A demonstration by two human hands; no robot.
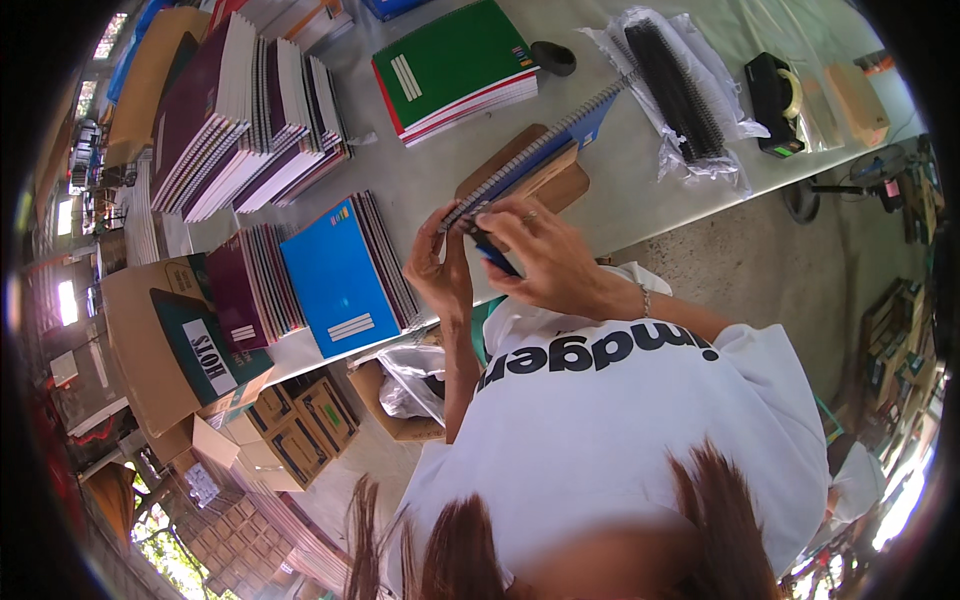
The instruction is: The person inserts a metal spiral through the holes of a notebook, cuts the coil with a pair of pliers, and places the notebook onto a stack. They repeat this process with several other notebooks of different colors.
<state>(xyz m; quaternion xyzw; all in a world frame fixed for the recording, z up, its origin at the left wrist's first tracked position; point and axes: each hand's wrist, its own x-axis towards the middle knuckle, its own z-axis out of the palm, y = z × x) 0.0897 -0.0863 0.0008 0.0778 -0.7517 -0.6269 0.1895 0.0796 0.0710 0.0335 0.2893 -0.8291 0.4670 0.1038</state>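
Observation:
A blue spiral-bound notebook [592, 122] stands on its edge, spine up, against a brown wooden stand [565, 184] at the table's front edge. My left hand [440, 268] pinches the near end of its spine, where the wire coil [520, 160] ends. Closed around a small blue-handled tool that looks like pliers [500, 258], my right hand [545, 255] brings the tool's dark head to that same coil end. My fingers partly hide the tool's tip. Beyond the notebook lies a bundle of black spiral coils [675, 90] on crumpled plastic wrap [735, 110].
Green and red notebooks [455, 65] lie stacked at the back. Purple notebooks [205, 110] fill the left, with blue [345, 270] and maroon ones [245, 285] nearer. A tape dispenser [770, 105] sits at right. Cardboard boxes [150, 340] stand by the table's left end.

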